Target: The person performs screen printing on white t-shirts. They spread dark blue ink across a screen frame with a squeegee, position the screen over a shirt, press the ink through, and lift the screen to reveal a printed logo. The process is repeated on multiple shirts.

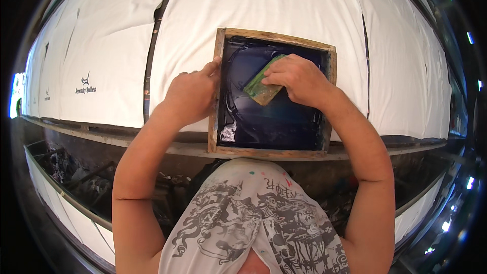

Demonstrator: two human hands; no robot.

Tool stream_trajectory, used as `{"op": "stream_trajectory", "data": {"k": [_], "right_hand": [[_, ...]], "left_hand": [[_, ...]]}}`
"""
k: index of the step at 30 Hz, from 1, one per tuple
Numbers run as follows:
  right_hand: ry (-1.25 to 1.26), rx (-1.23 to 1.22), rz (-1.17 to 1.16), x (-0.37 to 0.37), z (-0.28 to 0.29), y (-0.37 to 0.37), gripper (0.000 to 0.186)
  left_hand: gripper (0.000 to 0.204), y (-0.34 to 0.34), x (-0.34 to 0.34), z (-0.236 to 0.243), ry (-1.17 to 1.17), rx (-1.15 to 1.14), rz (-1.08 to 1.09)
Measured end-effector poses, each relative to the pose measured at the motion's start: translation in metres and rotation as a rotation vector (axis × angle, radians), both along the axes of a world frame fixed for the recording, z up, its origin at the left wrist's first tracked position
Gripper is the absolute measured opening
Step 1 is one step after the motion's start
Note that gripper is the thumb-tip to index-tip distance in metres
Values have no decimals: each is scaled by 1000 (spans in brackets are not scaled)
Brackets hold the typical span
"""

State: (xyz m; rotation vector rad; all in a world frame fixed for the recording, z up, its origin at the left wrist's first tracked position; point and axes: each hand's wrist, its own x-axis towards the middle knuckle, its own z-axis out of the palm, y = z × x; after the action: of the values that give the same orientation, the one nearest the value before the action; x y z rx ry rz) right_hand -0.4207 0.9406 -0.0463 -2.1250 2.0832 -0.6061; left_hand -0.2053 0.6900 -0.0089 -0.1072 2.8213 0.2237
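At centre frame, left hand [192,96] clamps the wooden frame [219,91] to steady it; right hand [297,78] grips the green scraper [259,87], dragging ink.

R hand [299,78] drags squeegee [262,89], L hand [193,94] steadies frame [215,122].

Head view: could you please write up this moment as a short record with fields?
Setting: long table covered with white fabric panels
Frame: wooden screen-printing frame lying flat on the white fabric, its mesh coated in dark blue ink
Left hand: grips the frame's left edge
Right hand: holds a green squeegee on the inked mesh
Neighbouring panel: white fabric with a small dark printed logo, to the left
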Motion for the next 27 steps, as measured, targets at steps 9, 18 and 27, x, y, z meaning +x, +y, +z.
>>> {"op": "stream_trajectory", "data": {"k": [9,18,27], "right_hand": [[-13,-18,-181,6,-4,87,39],[80,-108,-447,104,-13,110,35],[-11,11,-414,113,9,103,38]], "left_hand": [[79,-4,-3,-1,-6,21,6],[79,-4,-4,0,49,11,-32],[52,-55,-56,-4,239,25,-176]]}}
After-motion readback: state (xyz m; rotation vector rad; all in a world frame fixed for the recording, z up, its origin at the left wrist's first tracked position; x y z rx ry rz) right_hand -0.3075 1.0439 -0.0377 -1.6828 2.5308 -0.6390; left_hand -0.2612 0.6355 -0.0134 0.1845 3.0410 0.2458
